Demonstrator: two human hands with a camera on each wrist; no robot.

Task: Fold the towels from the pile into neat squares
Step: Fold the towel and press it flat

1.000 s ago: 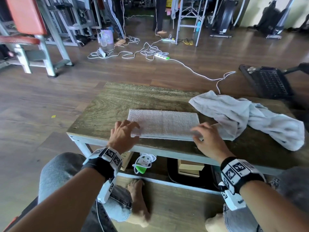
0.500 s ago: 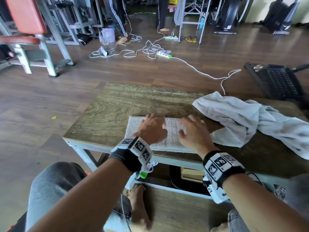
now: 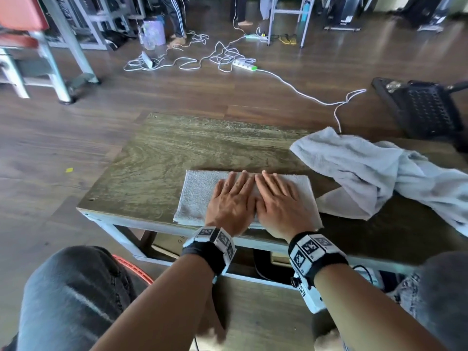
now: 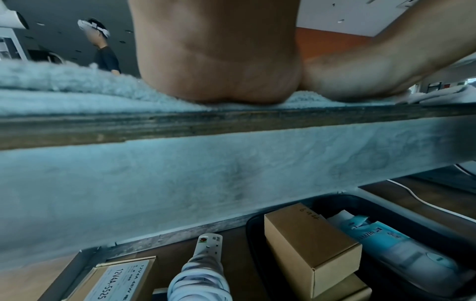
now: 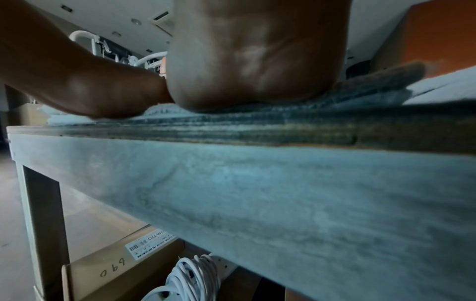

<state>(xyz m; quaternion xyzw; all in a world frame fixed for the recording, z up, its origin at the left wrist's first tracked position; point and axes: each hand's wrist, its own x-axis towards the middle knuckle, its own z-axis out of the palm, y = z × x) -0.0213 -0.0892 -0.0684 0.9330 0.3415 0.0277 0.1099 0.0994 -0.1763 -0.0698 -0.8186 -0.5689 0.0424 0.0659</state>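
Towel (image 3: 195,196) runs left-right under your flat left hand (image 3: 231,198) and right hand (image 3: 279,202), fingers straight, gripping nothing, each beside its own short end.

A gym-like room: a red-padded weight bench (image 3: 22,26), exercise machines (image 3: 339,11), and cables (image 3: 217,57) across wooden floor.

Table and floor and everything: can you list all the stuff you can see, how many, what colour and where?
folded towel: 1, grey, near table edge, under both hands
crumpled towel: 1, grey, table's right side
table: 1, brown wood top
cables: several, white, tangled on floor beyond table
power strip: 1, white and green, floor
cardboard box: 1, brown, shelf under table
left hand: flat on folded towel
right hand: flat on folded towel
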